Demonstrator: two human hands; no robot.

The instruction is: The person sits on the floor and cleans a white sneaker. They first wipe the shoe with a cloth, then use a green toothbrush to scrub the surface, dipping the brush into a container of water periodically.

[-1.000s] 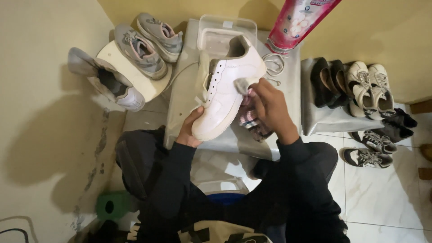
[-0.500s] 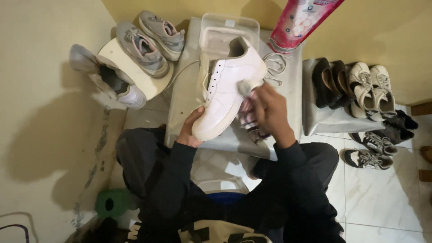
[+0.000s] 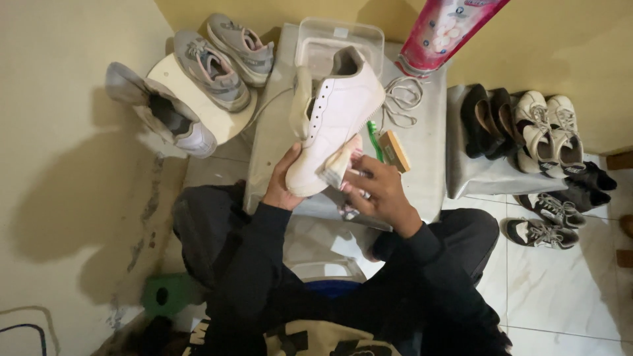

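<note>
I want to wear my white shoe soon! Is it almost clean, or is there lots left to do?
Looks partly done: the laces are out, lying on the grey table, and the white shoe looks mostly clean on its side. In hand: the left hand holds the toe while the right hand presses a cloth against it. Left: relacing, and the brush lies unused.

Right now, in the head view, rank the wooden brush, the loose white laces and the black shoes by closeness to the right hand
1. Wooden brush, just above the right hand.
2. Loose white laces, farther up on the grey table.
3. Black shoes, off to the right on the side stand.
</note>
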